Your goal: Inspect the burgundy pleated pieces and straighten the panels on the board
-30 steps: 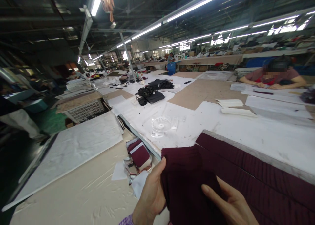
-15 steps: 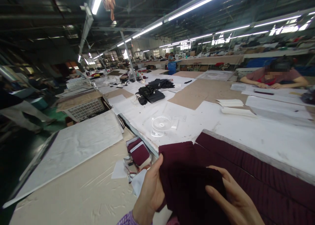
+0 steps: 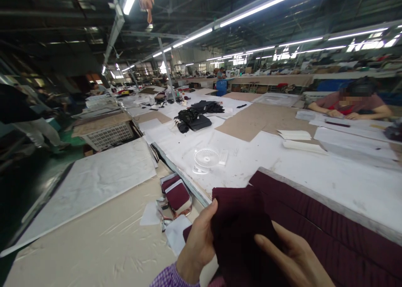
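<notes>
A folded piece of dark maroon fabric (image 3: 240,211) is held up in front of me between both hands. My left hand (image 3: 198,242) grips its left edge, thumb on the near face and the other fingers hidden behind. On the right side, my right hand (image 3: 292,253) is closed on the same fabric, its thumb lying across the front; its fingers are partly hidden. Beyond my right hand, long maroon fabric strips (image 3: 317,222) lie stacked on the table. Left of my left hand sits a small pile of maroon swatches (image 3: 177,195) with white paper edges.
A white clip fan (image 3: 206,158) lies on the white-covered table. Behind it is a heap of black cloth (image 3: 193,120), with brown paper (image 3: 251,119) alongside. A co-worker (image 3: 354,101) leans over the table at right. A crate (image 3: 108,136) stands at left.
Both hands and the fabric have shifted a little to the right in view. My right thumb has slid inward over the fabric, which looks narrower now. At far left, a person has moved.
</notes>
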Motion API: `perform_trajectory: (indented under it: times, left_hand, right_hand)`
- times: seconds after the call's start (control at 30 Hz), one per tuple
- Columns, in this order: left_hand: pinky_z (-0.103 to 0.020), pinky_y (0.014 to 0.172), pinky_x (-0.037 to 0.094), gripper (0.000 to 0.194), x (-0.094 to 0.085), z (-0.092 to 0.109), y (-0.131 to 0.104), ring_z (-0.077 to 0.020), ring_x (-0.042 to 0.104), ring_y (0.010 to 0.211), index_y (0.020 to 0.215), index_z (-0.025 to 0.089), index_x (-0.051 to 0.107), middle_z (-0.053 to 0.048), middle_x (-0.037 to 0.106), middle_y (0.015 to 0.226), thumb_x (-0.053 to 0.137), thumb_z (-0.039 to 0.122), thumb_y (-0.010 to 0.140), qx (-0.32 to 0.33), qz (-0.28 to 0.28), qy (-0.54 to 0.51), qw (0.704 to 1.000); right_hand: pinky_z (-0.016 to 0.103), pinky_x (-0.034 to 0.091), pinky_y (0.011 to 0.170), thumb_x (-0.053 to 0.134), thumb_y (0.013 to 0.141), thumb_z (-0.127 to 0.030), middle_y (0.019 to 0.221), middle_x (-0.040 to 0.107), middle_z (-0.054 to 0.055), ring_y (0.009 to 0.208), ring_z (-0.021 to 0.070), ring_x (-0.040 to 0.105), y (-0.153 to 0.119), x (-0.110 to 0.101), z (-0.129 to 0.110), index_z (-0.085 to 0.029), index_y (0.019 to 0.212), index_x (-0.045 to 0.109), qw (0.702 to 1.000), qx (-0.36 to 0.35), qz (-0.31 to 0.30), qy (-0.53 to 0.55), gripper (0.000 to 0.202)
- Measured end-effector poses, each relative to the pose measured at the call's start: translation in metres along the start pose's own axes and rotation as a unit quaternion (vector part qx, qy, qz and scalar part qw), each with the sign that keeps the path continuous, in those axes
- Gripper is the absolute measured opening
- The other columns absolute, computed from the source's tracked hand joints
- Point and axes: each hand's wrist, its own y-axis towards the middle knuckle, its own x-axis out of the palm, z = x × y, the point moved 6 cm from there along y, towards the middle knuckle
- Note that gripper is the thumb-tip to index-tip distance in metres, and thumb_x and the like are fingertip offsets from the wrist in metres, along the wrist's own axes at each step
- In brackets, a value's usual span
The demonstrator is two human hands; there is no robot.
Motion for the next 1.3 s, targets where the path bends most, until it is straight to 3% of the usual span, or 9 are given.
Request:
perform_trajectory:
  times: [0.17, 0.3, 0.47, 0.67, 0.8, 0.93, 1.07, 1.2, 1.3]
  left_hand:
    - [-0.039, 0.107, 0.037, 0.037, 0.007, 0.006, -0.002, -0.0256, 0.059, 0.112, 0.108, 0.010, 0.068, -0.010, 0.070, 0.110, 0.044, 0.033, 0.091, 0.025, -0.017, -0.006, 1.000]
    - [-0.039, 0.107, 0.036, 0.033, 0.005, 0.008, 0.001, -0.0248, 0.058, 0.114, 0.109, 0.013, 0.067, -0.009, 0.071, 0.107, 0.046, 0.029, 0.091, 0.030, -0.013, -0.028, 0.999]
    - [-0.040, 0.107, 0.037, 0.034, 0.002, 0.007, 0.002, -0.0256, 0.058, 0.113, 0.109, 0.012, 0.068, -0.011, 0.071, 0.107, 0.046, 0.030, 0.090, 0.009, -0.003, -0.026, 1.000]
    - [-0.043, 0.103, 0.040, 0.049, 0.008, 0.011, -0.004, -0.0284, 0.058, 0.113, 0.113, 0.013, 0.066, -0.013, 0.067, 0.114, 0.045, 0.050, 0.088, 0.031, -0.069, 0.021, 0.997]
    - [-0.041, 0.098, 0.045, 0.038, -0.001, 0.011, -0.007, -0.0281, 0.062, 0.105, 0.107, 0.016, 0.067, -0.011, 0.070, 0.107, 0.074, 0.023, 0.071, 0.088, -0.057, 0.141, 0.984]
    - [-0.041, 0.094, 0.047, 0.033, -0.009, 0.005, -0.006, -0.0250, 0.066, 0.096, 0.103, 0.017, 0.068, -0.009, 0.073, 0.099, 0.073, 0.015, 0.070, 0.085, -0.003, 0.180, 0.980]
    - [-0.039, 0.092, 0.049, 0.030, -0.008, 0.005, -0.007, -0.0235, 0.067, 0.092, 0.101, 0.017, 0.068, -0.008, 0.073, 0.096, 0.071, 0.013, 0.071, 0.075, 0.006, 0.176, 0.981]
    - [-0.039, 0.090, 0.049, 0.029, -0.004, 0.004, -0.012, -0.0237, 0.067, 0.091, 0.101, 0.016, 0.068, -0.010, 0.073, 0.097, 0.070, 0.013, 0.072, 0.046, -0.027, 0.185, 0.981]
    - [-0.039, 0.088, 0.050, 0.035, -0.003, 0.003, -0.015, -0.0233, 0.068, 0.089, 0.109, 0.018, 0.067, -0.010, 0.072, 0.100, 0.069, 0.013, 0.074, 0.033, -0.051, 0.196, 0.979]
  right_hand:
    - [0.027, 0.053, 0.073, 0.066, 0.080, -0.046, 0.092, 0.066, 0.004, 0.087, 0.0247, 0.062, 0.010, -0.008, 0.017, -0.021, 0.103, 0.067, 0.997, 0.007, 0.072, 0.031, 0.034]
    - [0.021, 0.053, 0.073, 0.075, 0.069, -0.046, 0.105, 0.062, 0.006, 0.098, 0.0253, 0.060, 0.014, -0.019, 0.014, -0.021, 0.091, 0.072, 0.982, -0.077, 0.172, 0.008, 0.033]
    - [0.030, 0.055, 0.077, 0.073, 0.074, -0.044, 0.104, 0.069, 0.007, 0.099, 0.0298, 0.063, 0.020, -0.005, 0.025, -0.022, 0.113, 0.066, 0.985, 0.004, 0.086, 0.149, 0.045]
    - [0.036, 0.052, 0.085, 0.076, 0.073, -0.040, 0.098, 0.072, 0.006, 0.093, 0.0284, 0.065, 0.018, 0.000, 0.034, -0.022, 0.110, 0.068, 0.974, 0.039, 0.094, 0.204, 0.042]
    - [0.034, 0.053, 0.080, 0.078, 0.069, -0.041, 0.091, 0.073, 0.004, 0.086, 0.0274, 0.066, 0.018, 0.005, 0.028, -0.021, 0.103, 0.071, 0.967, 0.045, 0.102, 0.230, 0.039]
    - [0.031, 0.054, 0.073, 0.078, 0.067, -0.044, 0.086, 0.072, 0.005, 0.079, 0.0265, 0.067, 0.015, 0.009, 0.025, -0.018, 0.098, 0.071, 0.969, 0.049, 0.125, 0.205, 0.041]
    - [0.025, 0.053, 0.070, 0.077, 0.067, -0.044, 0.084, 0.070, 0.002, 0.080, 0.0220, 0.065, 0.012, 0.003, 0.023, -0.021, 0.089, 0.067, 0.976, -0.011, 0.162, 0.143, 0.034]
    - [0.022, 0.051, 0.080, 0.077, 0.068, -0.044, 0.112, 0.064, 0.003, 0.106, 0.0224, 0.058, 0.011, -0.016, 0.028, -0.030, 0.110, 0.059, 0.974, -0.085, 0.203, 0.045, 0.047]
    - [0.028, 0.049, 0.089, 0.074, 0.069, -0.049, 0.121, 0.059, 0.005, 0.119, 0.0258, 0.050, 0.013, -0.024, 0.036, -0.030, 0.114, 0.057, 0.981, -0.067, 0.179, 0.019, 0.052]
